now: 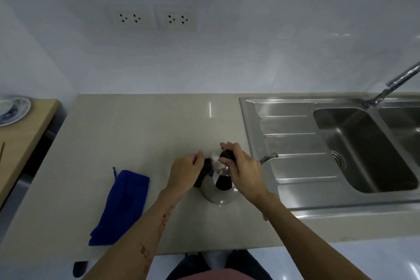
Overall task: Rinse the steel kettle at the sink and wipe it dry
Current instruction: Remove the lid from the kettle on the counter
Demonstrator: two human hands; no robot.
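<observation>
Right hand [241,166]: fingers pinched on the black lid knob [227,155] atop the kettle [219,185]. Left hand [185,171]: fingers curled round the black handle [204,173]. One steel kettle, upright on the counter [136,138], just left of the sink [363,148]; spout [269,157] reaches over the draining board. One blue cloth [121,207] lies left, apart. Two wall sockets [152,18]. One tap [393,85]. One patterned dish [13,110] on the side table.

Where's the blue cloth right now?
The blue cloth lies flat on the beige counter, lower left in the head view, left of the steel kettle and apart from both hands.
</observation>
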